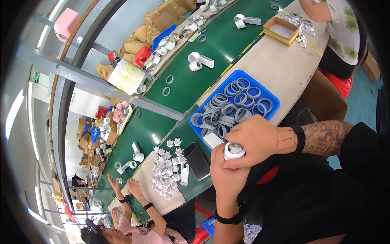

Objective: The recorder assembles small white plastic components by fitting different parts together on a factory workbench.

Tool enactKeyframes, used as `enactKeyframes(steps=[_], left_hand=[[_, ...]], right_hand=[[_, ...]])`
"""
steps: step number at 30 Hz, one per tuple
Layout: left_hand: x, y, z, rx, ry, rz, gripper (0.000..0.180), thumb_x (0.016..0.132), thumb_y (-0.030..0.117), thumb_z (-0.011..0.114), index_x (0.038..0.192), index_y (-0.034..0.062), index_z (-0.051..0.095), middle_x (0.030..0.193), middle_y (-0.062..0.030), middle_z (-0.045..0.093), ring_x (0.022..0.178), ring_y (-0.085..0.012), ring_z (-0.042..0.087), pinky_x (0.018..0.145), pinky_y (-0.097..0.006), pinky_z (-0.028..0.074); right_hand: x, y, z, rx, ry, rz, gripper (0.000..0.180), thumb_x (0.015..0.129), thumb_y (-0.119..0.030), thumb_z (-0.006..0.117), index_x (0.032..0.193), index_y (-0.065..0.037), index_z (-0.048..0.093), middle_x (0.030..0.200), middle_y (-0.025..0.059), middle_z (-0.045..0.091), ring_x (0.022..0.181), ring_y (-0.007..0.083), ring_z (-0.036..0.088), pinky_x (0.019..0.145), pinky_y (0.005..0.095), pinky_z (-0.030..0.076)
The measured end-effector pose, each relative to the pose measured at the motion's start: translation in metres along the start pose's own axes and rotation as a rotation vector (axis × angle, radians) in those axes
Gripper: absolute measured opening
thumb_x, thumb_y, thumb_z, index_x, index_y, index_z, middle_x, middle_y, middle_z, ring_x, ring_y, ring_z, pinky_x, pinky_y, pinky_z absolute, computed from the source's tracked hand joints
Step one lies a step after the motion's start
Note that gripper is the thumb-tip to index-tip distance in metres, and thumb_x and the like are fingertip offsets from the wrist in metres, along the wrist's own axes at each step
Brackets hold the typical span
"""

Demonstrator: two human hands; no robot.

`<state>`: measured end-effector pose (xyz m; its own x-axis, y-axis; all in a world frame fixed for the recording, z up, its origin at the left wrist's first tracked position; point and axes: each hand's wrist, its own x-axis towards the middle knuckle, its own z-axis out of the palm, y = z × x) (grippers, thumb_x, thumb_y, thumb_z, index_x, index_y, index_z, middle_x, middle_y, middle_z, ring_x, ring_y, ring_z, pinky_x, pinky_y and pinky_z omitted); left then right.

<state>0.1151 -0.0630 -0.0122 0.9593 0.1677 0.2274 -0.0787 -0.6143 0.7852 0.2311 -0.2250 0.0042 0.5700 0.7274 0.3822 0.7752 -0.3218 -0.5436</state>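
Note:
In front of me both hands close on a white plastic part (234, 151) with a round ring-shaped head. My left hand (228, 175) wraps it from below, and my right hand (256, 138) grips the head from the right, thumb along its near side. A pale, flat handle-like piece (213, 140) sticks out to the left of my fingers; its join to the head is hidden. Just beyond my hands, a blue tray (275, 96) holds several grey rings (228, 109). Left of my left hand are a dark phone-like slab (198, 161) and a heap of small white pronged parts (164, 173).
A green conveyor (178, 81) carries white assemblies (200, 61) and loose grey rings (167, 91). A grey metal post (162, 109) crosses above it. One co-worker (134, 229) sits at the lower left, another (341, 36) at the upper right beside a yellow-edged box (280, 30).

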Motion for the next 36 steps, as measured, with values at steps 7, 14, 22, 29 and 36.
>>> enactKeyframes(steps=[7, 14, 22, 29, 36], left_hand=[[0.012, -0.007, 0.014, -0.08, 0.15, -0.114, 0.059, 0.083, 0.022, 0.092, 0.131, -0.0041, 0.069, 0.127, -0.0246, 0.074, 0.115, -0.0458, 0.074, 0.098, -0.051, 0.059], [0.008, 0.0, 0.02, 0.02, 0.166, -0.032, 0.055, 0.087, 0.019, 0.088, 0.135, -0.0012, 0.069, 0.126, -0.0229, 0.076, 0.119, -0.0454, 0.074, 0.102, -0.049, 0.059], [-0.026, 0.008, 0.003, -0.072, 0.013, -0.102, 0.037, 0.089, 0.018, 0.083, 0.121, 0.0041, 0.071, 0.116, -0.0194, 0.076, 0.108, -0.0473, 0.074, 0.09, -0.051, 0.061], [-0.027, 0.024, -0.019, -0.027, -0.093, -0.092, 0.031, 0.088, 0.017, 0.082, 0.114, 0.0053, 0.069, 0.11, -0.0167, 0.076, 0.103, -0.0461, 0.075, 0.085, -0.051, 0.061], [-0.012, 0.033, -0.03, -0.02, -0.137, -0.022, 0.032, 0.085, 0.015, 0.085, 0.112, 0.0053, 0.069, 0.106, -0.0177, 0.074, 0.099, -0.047, 0.074, 0.082, -0.05, 0.06]], right_hand=[[0.013, 0.0, 0.004, 0.041, 0.039, 0.055, 0.066, 0.089, -0.074, 0.079, 0.084, -0.008, 0.072, 0.077, 0.0139, 0.073, 0.071, 0.0404, 0.074, 0.06, 0.0498, 0.056], [0.008, 0.0, 0.009, 0.04, 0.087, -0.008, 0.059, 0.085, -0.064, 0.087, 0.08, -0.008, 0.071, 0.076, 0.0138, 0.071, 0.069, 0.0391, 0.073, 0.061, 0.0475, 0.057], [-0.012, -0.02, 0.01, 0.177, -0.025, -0.06, 0.055, 0.083, -0.055, 0.091, 0.072, -0.007, 0.067, 0.068, 0.0155, 0.065, 0.063, 0.0405, 0.069, 0.057, 0.0461, 0.054], [-0.02, -0.031, 0.011, 0.299, -0.009, -0.033, 0.053, 0.086, -0.053, 0.09, 0.074, -0.006, 0.067, 0.069, 0.0148, 0.066, 0.064, 0.0397, 0.068, 0.058, 0.0461, 0.053], [-0.024, -0.028, 0.004, 0.356, 0.032, 0.028, 0.051, 0.086, -0.051, 0.09, 0.077, -0.005, 0.068, 0.069, 0.0148, 0.064, 0.063, 0.0393, 0.067, 0.058, 0.0449, 0.051]])
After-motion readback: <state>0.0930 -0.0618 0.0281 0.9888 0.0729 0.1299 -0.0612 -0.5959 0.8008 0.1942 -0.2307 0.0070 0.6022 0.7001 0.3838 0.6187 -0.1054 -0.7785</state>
